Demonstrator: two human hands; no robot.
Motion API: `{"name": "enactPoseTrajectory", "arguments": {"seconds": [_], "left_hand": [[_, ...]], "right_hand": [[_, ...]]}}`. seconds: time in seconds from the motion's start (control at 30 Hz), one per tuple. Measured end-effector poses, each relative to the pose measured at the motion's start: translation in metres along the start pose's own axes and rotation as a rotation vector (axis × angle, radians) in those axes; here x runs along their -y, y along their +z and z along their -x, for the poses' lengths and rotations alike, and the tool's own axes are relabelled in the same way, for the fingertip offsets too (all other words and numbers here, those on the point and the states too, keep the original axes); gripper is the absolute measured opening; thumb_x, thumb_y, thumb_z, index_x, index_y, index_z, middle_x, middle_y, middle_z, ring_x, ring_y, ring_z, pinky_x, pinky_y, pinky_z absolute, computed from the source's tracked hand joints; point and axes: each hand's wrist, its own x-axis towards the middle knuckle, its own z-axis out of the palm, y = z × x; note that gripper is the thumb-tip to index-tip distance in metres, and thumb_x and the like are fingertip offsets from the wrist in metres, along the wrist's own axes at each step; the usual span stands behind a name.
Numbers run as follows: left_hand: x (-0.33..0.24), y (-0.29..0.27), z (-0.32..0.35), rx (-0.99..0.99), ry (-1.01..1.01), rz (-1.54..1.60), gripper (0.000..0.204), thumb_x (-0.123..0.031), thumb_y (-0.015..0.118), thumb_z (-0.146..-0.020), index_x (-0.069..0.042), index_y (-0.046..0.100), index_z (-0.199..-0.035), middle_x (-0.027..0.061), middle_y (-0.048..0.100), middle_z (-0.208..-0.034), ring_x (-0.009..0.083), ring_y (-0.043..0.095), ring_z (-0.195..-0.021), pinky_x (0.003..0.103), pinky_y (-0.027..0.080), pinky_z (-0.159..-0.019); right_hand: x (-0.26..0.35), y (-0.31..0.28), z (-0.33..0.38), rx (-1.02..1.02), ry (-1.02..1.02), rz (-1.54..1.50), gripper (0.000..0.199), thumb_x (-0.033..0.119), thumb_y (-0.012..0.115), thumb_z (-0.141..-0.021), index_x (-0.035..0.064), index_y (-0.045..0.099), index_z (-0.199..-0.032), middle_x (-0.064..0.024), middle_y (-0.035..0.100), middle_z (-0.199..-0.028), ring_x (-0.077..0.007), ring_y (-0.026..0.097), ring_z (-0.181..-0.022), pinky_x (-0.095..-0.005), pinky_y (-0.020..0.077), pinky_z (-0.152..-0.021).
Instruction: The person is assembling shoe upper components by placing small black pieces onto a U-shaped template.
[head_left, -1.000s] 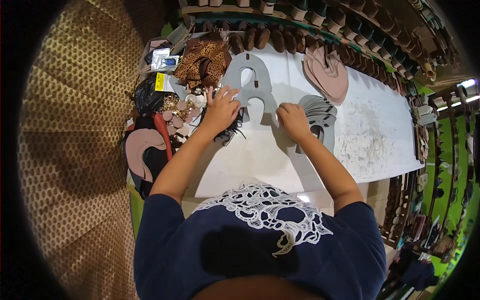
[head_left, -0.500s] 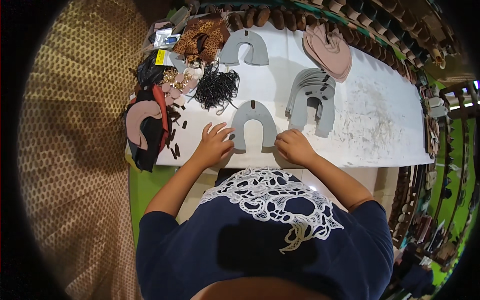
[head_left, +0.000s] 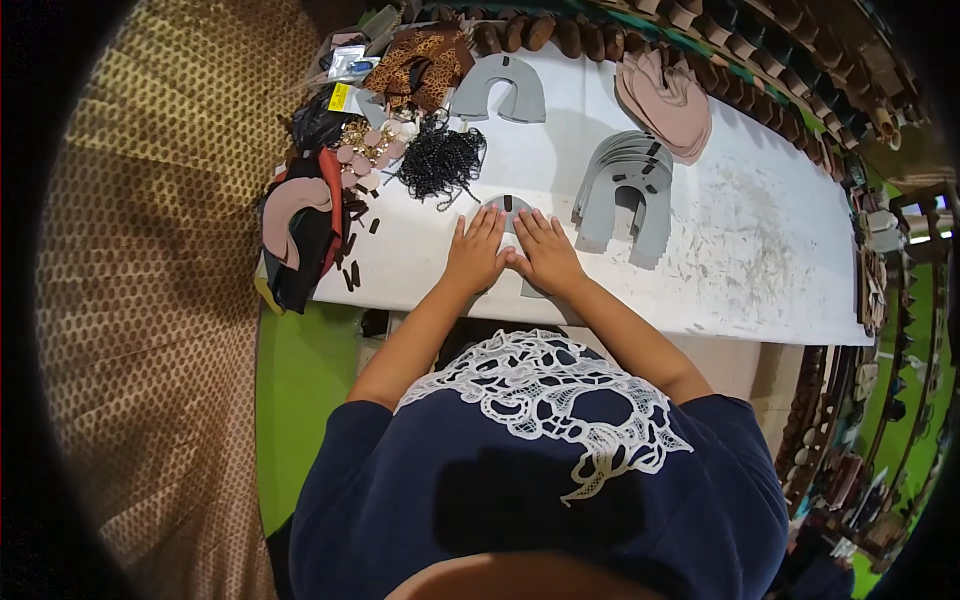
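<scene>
Both hands, left (head_left: 476, 255) and right (head_left: 545, 255), lie flat, fingers together, on the grey piece (head_left: 508, 209) near the stack (head_left: 625, 190); I'd press evenly, edges aligned.

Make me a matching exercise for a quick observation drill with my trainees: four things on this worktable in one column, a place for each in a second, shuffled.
Things:
1. stack of grey horseshoe pieces
2. pink cut pieces
3. black bead cluster
4. single grey piece

Places:
A. under both flat hands, left hand and right hand
B. far edge of the white table, right of centre
C. just right of the hands
D. just left of and beyond the hands

Pairs: 1-C, 2-B, 3-D, 4-A
</scene>
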Motion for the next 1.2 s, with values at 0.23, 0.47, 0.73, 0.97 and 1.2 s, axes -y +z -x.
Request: {"name": "enactPoseTrajectory", "arguments": {"seconds": [0.23,0.47,0.73,0.97,1.2], "left_hand": [[0.000,-0.003,0.024,0.010,-0.150,-0.020,0.065,-0.042,0.046,-0.088,-0.005,0.030,-0.139,0.0143,0.030,-0.144,0.0286,0.027,-0.134,0.052,0.016,-0.107],[-0.001,-0.006,0.045,0.013,-0.195,-0.021,0.069,-0.045,0.048,-0.086,-0.005,0.029,-0.139,0.0139,0.030,-0.145,0.0288,0.026,-0.134,0.052,0.017,-0.107],[0.015,-0.024,0.057,0.106,-0.056,0.059,0.063,-0.040,0.053,-0.085,-0.006,0.037,-0.135,0.0138,0.032,-0.143,0.0309,0.030,-0.132,0.051,0.023,-0.106],[0.050,-0.070,0.055,0.146,-0.053,0.355,0.028,-0.024,0.057,-0.082,-0.006,0.063,-0.103,0.0127,0.058,-0.115,0.0287,0.053,-0.110,0.045,0.040,-0.095],[0.086,-0.086,0.067,-0.080,-0.124,0.411,0.019,-0.018,0.058,-0.080,-0.003,0.066,-0.088,0.0117,0.065,-0.093,0.0300,0.061,-0.084,0.038,0.048,-0.075]], "right_hand": [[0.004,-0.001,0.020,-0.031,0.039,0.018,0.068,0.048,0.047,-0.087,0.0013,0.035,-0.135,-0.0167,0.032,-0.142,-0.0330,0.028,-0.133,-0.0516,0.0211,-0.106],[0.012,-0.001,0.034,-0.025,0.062,0.039,0.069,0.047,0.048,-0.087,0.0004,0.034,-0.135,-0.0191,0.031,-0.142,-0.0335,0.028,-0.133,-0.0513,0.0214,-0.106],[0.036,-0.036,0.013,0.087,0.204,0.163,0.045,0.040,0.054,-0.084,0.0053,0.057,-0.113,-0.0123,0.054,-0.121,-0.0275,0.049,-0.115,-0.0500,0.0304,-0.102],[0.057,-0.037,-0.032,-0.018,0.177,-0.016,0.022,0.026,0.056,-0.082,0.0080,0.068,-0.076,-0.0079,0.063,-0.077,-0.0259,0.059,-0.081,-0.0441,0.0413,-0.086],[0.092,-0.012,-0.095,-0.125,-0.077,-0.213,0.014,0.016,0.060,-0.076,0.0044,0.067,-0.079,-0.0117,0.062,-0.074,-0.0314,0.059,-0.071,-0.0409,0.0470,-0.066]]}}
